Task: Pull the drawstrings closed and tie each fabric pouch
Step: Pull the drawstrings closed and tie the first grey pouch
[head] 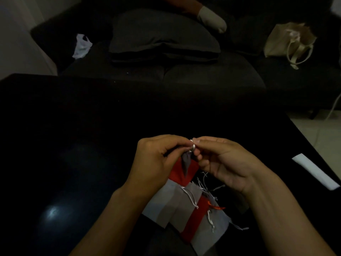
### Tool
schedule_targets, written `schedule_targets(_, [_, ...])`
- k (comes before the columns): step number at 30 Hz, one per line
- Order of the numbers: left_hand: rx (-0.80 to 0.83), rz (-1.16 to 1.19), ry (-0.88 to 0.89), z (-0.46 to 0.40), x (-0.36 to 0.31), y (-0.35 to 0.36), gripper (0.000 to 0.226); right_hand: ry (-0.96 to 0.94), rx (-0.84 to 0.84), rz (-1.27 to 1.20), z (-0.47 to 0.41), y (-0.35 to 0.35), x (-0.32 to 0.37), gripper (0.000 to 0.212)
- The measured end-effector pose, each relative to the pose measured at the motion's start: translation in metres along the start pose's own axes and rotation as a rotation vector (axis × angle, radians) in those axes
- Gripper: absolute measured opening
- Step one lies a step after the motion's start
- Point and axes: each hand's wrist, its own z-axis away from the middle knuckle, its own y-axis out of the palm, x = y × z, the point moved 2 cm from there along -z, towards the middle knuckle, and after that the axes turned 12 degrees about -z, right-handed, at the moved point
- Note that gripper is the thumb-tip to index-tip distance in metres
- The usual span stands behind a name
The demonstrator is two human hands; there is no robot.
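Observation:
A small grey fabric pouch (186, 162) hangs gathered between my hands above the black table (73, 135). My left hand (156, 159) pinches its neck and white drawstring (193, 147) from the left. My right hand (221, 161) pinches the same drawstring from the right, fingertips almost touching the left ones. Beneath them lies a pile of flat pouches (186, 209), red and grey ones overlapping, with loose white strings and one orange string on top. My forearms hide part of the pile.
A white paper strip (315, 171) lies at the table's right edge. Beyond the table stands a dark sofa with a grey cushion (162, 36), a white plastic bag (82, 46), a cream tote bag (289, 43) and a person's socked foot (212, 20).

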Motion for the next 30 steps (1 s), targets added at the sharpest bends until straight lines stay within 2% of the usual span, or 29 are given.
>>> schedule_targets(3, [-0.029, 0.034, -0.062, 0.001, -0.003, 0.002, 0.013, -0.024, 0.012, -0.035, -0.001, 0.002, -0.001, 0.015])
schedule_targets(9, [0.02, 0.279, -0.289, 0.001, -0.014, 0.01, 0.011, -0.099, 0.021, -0.035, 0.0, 0.009, 0.0, 0.011])
schedule_targets(15, [0.037, 0.625, -0.582, 0.004, -0.019, 0.023, 0.016, -0.315, -0.042, 0.095, 0.0, 0.017, -0.001, 0.016])
schedule_targets(18, [0.002, 0.608, -0.58, 0.004, -0.018, 0.023, 0.016, -0.399, -0.003, 0.202, 0.001, 0.016, -0.001, 0.018])
schedule_targets(23, [-0.013, 0.556, -0.547, 0.003, -0.013, 0.02, 0.014, -0.37, 0.075, 0.244, 0.005, 0.012, 0.003, 0.018])
schedule_targets(30, [0.048, 0.435, -0.446, 0.003, -0.011, 0.018, 0.012, -0.368, 0.009, 0.254, 0.005, 0.012, 0.003, 0.019])
